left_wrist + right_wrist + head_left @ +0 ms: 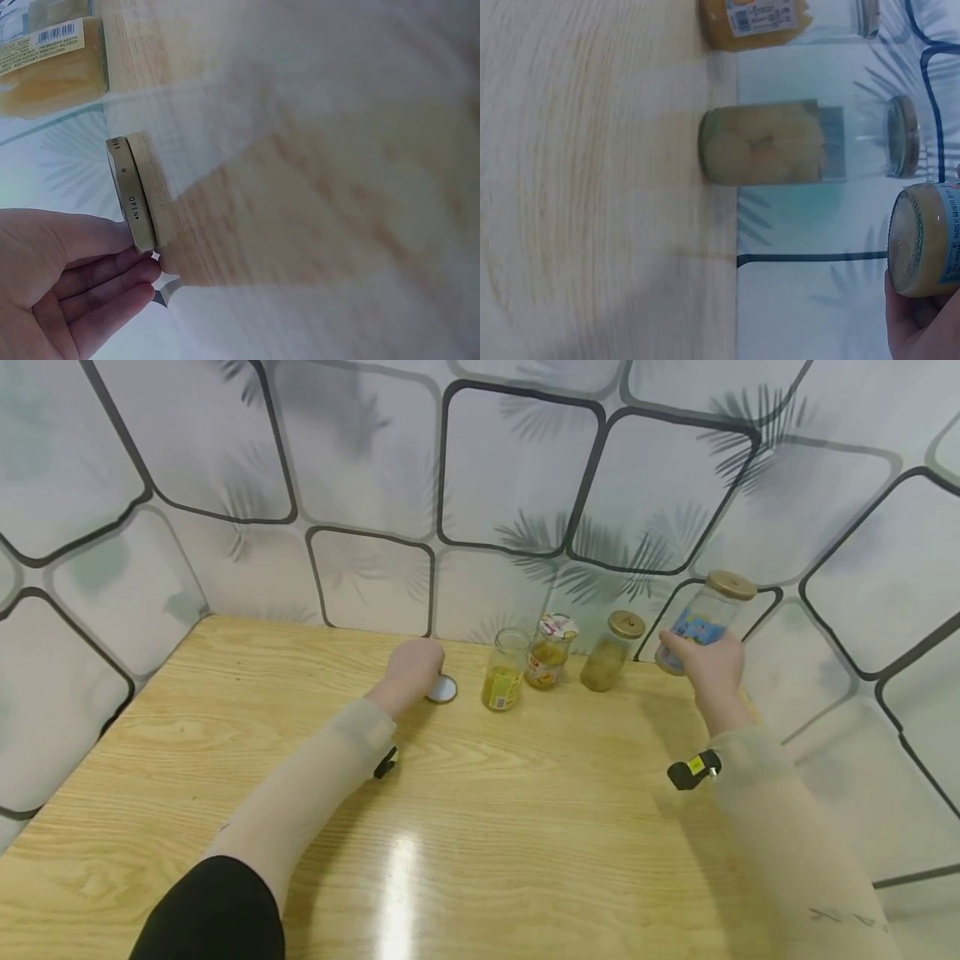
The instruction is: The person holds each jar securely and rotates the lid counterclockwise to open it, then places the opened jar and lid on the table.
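My left hand (408,672) is at a jar lid (442,689) low over the wooden table, its pale face up. In the left wrist view, thumb and fingers pinch the near edge of the lid (133,195), whose gold rim reads "OPEN". Just right of it stands a lidless glass jar (502,685) with yellow contents. At the far right, my right hand (716,670) grips a glass jar (697,628) with a blue label and gold lid, tilted and raised off the table. The right wrist view shows the base of this jar (907,240).
Beside the lidless jar stand a jar with a patterned top (547,662) and a gold-lidded jar (606,660) of pale round pieces. A patterned wall covering (375,577) rises behind the table (480,810). Both wrists carry small black devices.
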A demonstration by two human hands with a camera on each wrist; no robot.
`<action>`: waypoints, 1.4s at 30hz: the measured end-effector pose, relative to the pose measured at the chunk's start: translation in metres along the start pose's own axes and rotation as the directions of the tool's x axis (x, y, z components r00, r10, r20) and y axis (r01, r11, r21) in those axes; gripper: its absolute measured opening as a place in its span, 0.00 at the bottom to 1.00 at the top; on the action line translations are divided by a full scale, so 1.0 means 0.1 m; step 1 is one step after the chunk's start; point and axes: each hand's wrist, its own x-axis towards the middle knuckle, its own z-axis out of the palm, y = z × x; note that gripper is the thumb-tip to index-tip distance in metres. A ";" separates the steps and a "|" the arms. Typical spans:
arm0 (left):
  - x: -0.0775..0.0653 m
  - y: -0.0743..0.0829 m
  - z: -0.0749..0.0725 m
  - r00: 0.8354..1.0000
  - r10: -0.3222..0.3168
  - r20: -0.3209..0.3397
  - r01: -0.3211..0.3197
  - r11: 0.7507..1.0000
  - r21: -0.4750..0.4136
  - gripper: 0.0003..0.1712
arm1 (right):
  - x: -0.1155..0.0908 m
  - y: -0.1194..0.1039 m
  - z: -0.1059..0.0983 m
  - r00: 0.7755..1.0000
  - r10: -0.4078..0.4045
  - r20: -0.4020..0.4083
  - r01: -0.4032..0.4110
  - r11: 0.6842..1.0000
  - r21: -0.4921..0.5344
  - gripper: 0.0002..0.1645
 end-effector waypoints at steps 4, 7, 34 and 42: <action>0.01 0.00 0.00 1.000 0.001 -0.006 -0.001 1.000 0.005 0.19 | -0.06 -0.09 0.02 0.999 -0.042 0.002 0.042 0.998 0.040 0.49; 0.02 -0.01 0.01 1.000 0.002 -0.003 -0.002 1.000 0.006 0.20 | -0.10 -0.15 0.05 0.998 -0.056 0.016 0.056 0.997 0.045 0.48; 0.02 -0.02 0.02 1.000 0.010 -0.002 -0.010 1.000 0.013 0.25 | -0.61 -0.51 0.33 0.971 -0.207 0.116 0.198 0.976 0.085 0.48; 0.01 -0.03 0.03 1.000 0.025 -0.016 -0.025 1.000 0.006 0.27 | -0.73 -0.52 0.47 0.952 -0.243 0.185 0.222 0.966 0.130 0.41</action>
